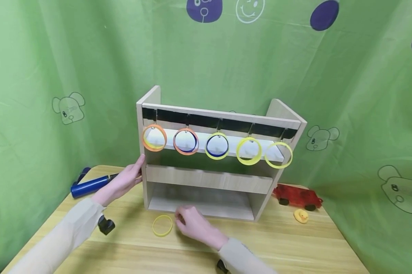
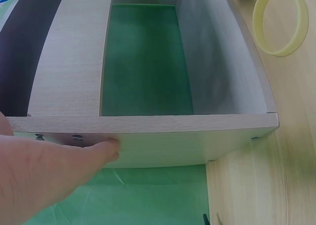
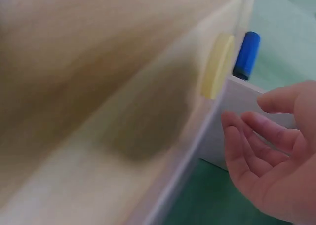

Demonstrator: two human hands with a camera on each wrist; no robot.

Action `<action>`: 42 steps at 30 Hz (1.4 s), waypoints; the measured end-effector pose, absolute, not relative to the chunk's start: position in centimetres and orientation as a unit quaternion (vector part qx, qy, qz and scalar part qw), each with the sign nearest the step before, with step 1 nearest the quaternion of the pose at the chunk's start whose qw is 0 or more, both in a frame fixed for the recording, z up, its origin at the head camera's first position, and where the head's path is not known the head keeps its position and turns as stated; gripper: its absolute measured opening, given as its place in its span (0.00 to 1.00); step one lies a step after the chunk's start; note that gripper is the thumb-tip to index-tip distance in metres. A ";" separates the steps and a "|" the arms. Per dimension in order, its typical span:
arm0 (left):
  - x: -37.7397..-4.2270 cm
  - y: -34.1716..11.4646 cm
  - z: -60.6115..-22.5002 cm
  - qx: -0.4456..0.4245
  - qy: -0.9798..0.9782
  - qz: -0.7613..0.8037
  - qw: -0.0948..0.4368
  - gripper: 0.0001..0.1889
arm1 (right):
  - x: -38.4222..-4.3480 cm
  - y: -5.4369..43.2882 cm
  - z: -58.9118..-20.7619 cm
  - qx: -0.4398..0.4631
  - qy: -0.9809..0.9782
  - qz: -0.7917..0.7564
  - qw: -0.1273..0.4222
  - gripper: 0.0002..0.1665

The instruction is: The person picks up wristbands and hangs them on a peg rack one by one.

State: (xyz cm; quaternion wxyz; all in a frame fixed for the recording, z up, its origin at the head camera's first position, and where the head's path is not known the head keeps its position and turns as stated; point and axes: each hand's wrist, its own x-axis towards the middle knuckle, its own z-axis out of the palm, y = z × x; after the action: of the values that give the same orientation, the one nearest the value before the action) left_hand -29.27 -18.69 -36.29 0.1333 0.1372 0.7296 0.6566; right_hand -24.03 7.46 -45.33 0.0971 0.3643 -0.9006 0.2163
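My left hand (image 1: 125,180) rests against the outer left side of a pale wooden shelf unit (image 1: 209,180), one fingertip at its front edge. In the left wrist view, a straight digit of that hand (image 2: 54,166) lies along the side panel. My right hand (image 1: 197,226) is low in front of the unit, fingers loosely bent with nothing between them. Just left of it, a yellow ring (image 1: 162,226) lies flat on the table. Rings hang from hooks along the unit's black strip: orange ones (image 1: 155,137) at left, yellow ones (image 1: 248,151) at right, some with blue inside.
Behind the left forearm lies a blue cylinder (image 1: 91,186). On the right of the wooden table (image 1: 288,247) are a red toy car (image 1: 297,196) and a small yellow duck (image 1: 301,215). A green curtain (image 1: 103,61) encloses the table's back and sides.
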 end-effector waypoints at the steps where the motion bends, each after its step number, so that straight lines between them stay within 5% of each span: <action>1: -29.3 -18.7 -36.3 0.137 0.730 0.657 0.133 0.48 | -24.2 7.2 -45.6 0.361 -0.903 0.210 0.097 0.01; 11: -29.3 -18.8 -36.4 0.137 0.732 0.654 0.132 0.48 | -25.3 5.0 -47.1 0.319 -0.930 0.171 0.069 0.11; 31: -29.4 -18.8 -36.5 0.138 0.733 0.653 0.132 0.49 | -24.1 7.1 -44.4 0.342 -0.912 0.218 0.057 0.04; 42: -29.3 -18.8 -36.3 0.140 0.733 0.652 0.134 0.48 | -22.1 13.0 -38.3 0.355 -0.887 0.211 0.207 0.06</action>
State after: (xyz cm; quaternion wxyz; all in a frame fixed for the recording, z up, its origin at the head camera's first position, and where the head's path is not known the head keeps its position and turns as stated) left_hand -29.30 -18.75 -36.34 0.1339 0.1396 0.7334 0.6517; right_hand -22.12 12.98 -38.27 0.2070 0.3549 -0.8869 0.2113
